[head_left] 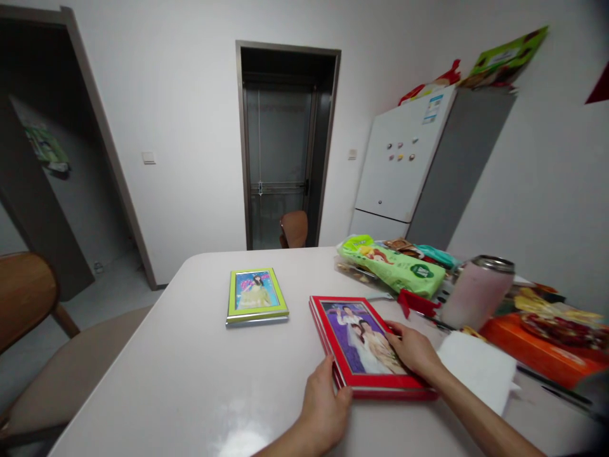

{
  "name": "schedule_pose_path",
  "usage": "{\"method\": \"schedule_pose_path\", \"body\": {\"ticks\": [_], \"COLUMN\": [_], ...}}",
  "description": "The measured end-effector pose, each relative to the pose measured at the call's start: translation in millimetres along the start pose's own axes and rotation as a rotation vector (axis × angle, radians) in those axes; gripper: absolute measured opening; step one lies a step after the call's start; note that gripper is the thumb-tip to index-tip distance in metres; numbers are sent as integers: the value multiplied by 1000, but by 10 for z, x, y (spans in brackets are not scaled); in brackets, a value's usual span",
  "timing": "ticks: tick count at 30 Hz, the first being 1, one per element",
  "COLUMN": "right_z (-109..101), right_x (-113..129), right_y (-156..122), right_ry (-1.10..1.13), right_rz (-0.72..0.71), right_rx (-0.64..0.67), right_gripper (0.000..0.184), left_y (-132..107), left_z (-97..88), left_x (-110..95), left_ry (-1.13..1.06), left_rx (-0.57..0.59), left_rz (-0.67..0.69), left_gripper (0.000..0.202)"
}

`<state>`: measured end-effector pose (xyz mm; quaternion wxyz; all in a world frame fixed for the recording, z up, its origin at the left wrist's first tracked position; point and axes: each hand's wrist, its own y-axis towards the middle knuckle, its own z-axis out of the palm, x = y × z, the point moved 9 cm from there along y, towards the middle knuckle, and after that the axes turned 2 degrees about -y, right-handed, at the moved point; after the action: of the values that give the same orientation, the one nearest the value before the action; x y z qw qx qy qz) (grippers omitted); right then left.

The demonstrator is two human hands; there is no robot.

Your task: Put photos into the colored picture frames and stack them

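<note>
Half-curled left hand [324,406] and right hand [415,350] hold the red frames [353,343] by near-left corner and right edge — some fingers hidden; left of the red frames, surface [257,374] runs past a green frame [257,293].

- Tabletop [190,374]: smooth, glossy, a bright reflection at the near side.
- Red frames [364,343], near right: smooth, plastic-looking, with shiny silvery edging.
- Lime frame [257,295], left of them: smooth face, shiny metallic edge.
- Green packet [392,263], right: shiny plastic film.
- Bottle [478,295], right: satin body, metal rim.
- Chair [26,298], left: smooth wooden back, matt cloth-looking seat.
</note>
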<state>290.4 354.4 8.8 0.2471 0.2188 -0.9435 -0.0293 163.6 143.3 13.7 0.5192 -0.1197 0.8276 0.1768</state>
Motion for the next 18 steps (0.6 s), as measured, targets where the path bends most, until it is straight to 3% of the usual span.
{"method": "schedule_pose_path", "body": {"ticks": [2, 4, 7, 10, 11, 13, 16, 18], "right_z": [-45, -109, -115, 166, 296, 565, 950, 1091], "right_x": [65, 268, 832, 1441, 1574, 1674, 1692, 1771], "right_y": [-59, -166, -457, -788, -858, -907, -920, -943], "right_ry": [-24, -23, 109, 392, 489, 759, 1125, 1230], "right_rz": [-13, -62, -225, -360, -344, -171, 136, 198], "right_rx": [-20, -54, -73, 93, 153, 228, 287, 328], "right_gripper": [40, 42, 43, 39, 40, 42, 44, 39], "left_y": [91, 252, 503, 609, 600, 524, 314, 142], "left_z": [-159, -455, -1036, -1451, -1518, -1553, -1436, -1327], "left_x": [44, 145, 344, 493, 515, 520, 452, 376], "left_ry": [125, 264, 473, 625, 660, 708, 728, 713], "left_rx": [-2, -45, -147, -188, -190, -185, -160, -139], "left_rz": [-4, -12, -35, -44, -39, -21, 15, 36], "left_gripper": [52, 54, 52, 41, 36, 28, 16, 14]}}
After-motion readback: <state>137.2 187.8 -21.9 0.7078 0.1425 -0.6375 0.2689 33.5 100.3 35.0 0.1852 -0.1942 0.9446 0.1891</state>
